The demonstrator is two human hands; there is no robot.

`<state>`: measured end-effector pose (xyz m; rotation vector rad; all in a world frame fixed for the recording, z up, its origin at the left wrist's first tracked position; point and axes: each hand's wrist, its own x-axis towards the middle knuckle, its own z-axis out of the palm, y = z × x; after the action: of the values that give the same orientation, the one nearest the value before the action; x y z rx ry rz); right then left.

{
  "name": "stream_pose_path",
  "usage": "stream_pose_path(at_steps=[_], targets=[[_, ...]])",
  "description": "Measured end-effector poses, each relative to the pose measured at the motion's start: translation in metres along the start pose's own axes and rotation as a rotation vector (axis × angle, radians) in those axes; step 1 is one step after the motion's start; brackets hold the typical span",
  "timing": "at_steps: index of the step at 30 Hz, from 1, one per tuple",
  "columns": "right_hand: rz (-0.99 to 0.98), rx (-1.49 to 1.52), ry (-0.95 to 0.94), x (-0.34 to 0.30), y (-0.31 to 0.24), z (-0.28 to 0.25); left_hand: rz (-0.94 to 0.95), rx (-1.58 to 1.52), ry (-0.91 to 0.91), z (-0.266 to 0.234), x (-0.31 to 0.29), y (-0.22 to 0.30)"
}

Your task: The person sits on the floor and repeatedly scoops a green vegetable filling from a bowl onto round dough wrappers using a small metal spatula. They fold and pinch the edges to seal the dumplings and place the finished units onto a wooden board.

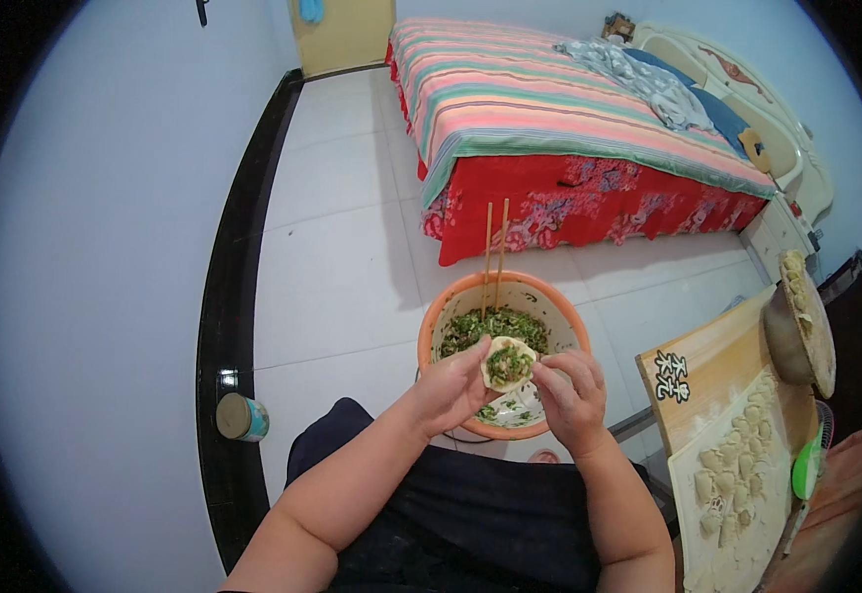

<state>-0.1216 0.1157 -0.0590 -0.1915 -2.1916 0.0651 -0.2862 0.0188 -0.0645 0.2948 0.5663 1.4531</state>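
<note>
A round dumpling wrapper [497, 380] with green, chopped filling [511, 363] in its middle is held over an orange-rimmed basin [573, 313]. My left hand [453, 387] grips the wrapper's left edge between thumb and fingers. At its right edge, my right hand [574, 400] pinches the dough with thumb and fingertips. The wrapper is still open, its filling showing. Inside the basin lies more chopped green filling [462, 328], and two chopsticks [488, 252] stand upright in it, leaning on nothing I can make out.
To the right, a wooden board [683, 341] and a floured surface hold several pale dumplings or dough pieces [737, 460]. A round tray [818, 321] and a green-handled item [804, 469] sit beside them. A can [241, 417] stands by the left wall; a bed [569, 109] is beyond.
</note>
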Motion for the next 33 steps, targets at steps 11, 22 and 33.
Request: stream_pose_path(at_steps=[11,22,33], targets=[[-0.141,0.025,-0.104,0.002,-0.012,-0.023,-0.101,0.101,-0.064,0.006,-0.008,-0.002],[0.428,0.228,-0.027,-0.005,-0.032,-0.012,-0.066,0.553,-0.067,0.013,-0.01,-0.011],[0.645,0.33,-0.075,-0.011,-0.024,-0.02,0.217,1.096,-0.072,0.01,0.0,-0.023]])
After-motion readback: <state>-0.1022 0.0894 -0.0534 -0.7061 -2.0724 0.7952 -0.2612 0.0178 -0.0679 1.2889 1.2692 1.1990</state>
